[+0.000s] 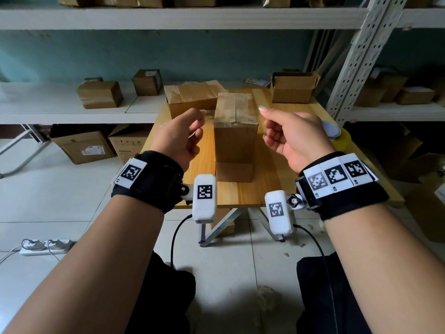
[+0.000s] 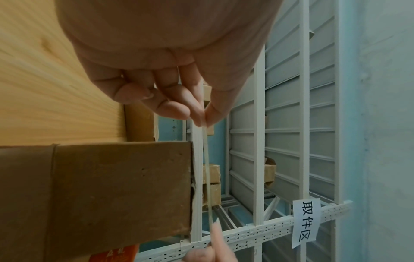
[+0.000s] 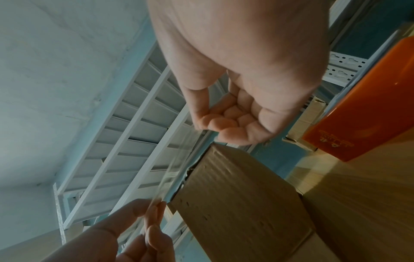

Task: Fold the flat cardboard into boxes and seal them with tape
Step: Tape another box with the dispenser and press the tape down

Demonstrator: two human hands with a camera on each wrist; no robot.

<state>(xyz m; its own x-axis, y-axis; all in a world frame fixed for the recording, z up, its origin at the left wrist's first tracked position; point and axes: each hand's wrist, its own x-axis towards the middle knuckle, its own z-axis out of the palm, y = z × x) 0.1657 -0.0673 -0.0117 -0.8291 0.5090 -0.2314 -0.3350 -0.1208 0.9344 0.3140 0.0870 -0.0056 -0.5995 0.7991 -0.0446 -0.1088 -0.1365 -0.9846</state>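
Above the box (image 1: 235, 131), both hands pinch a tape strip (image 2: 207, 168).

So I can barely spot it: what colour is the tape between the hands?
Clear, see-through tape; right wrist view shows it best.

Matt brown cardboard box (image 1: 235, 131) stands on a smooth varnished wood table (image 1: 269, 174); clear glossy tape strip (image 3: 177, 164).

Brown cardboard box (image 1: 236, 131), clear tape strip (image 2: 207, 159), yellow tape roll (image 1: 343, 138), pale wooden table (image 1: 243, 191), black-and-white patterned wristbands (image 1: 337, 177).
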